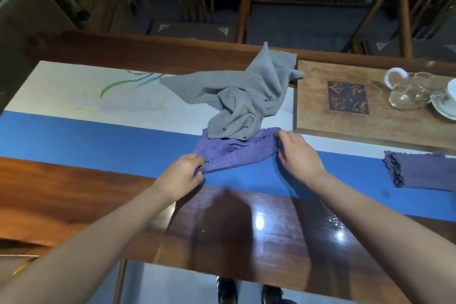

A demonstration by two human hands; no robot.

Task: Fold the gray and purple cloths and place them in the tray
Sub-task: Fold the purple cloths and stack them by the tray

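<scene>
A crumpled purple cloth lies on the blue stripe of the table runner. My left hand pinches its near left corner, and my right hand grips its right end. A rumpled gray cloth lies just beyond, its near edge draped over the purple cloth. The wooden tray with a dark carved square sits to the right of the gray cloth.
A folded purple cloth lies at the right edge on the blue stripe. A glass pitcher and white cups stand on the tray's far right. The glossy wooden table runs along the near side.
</scene>
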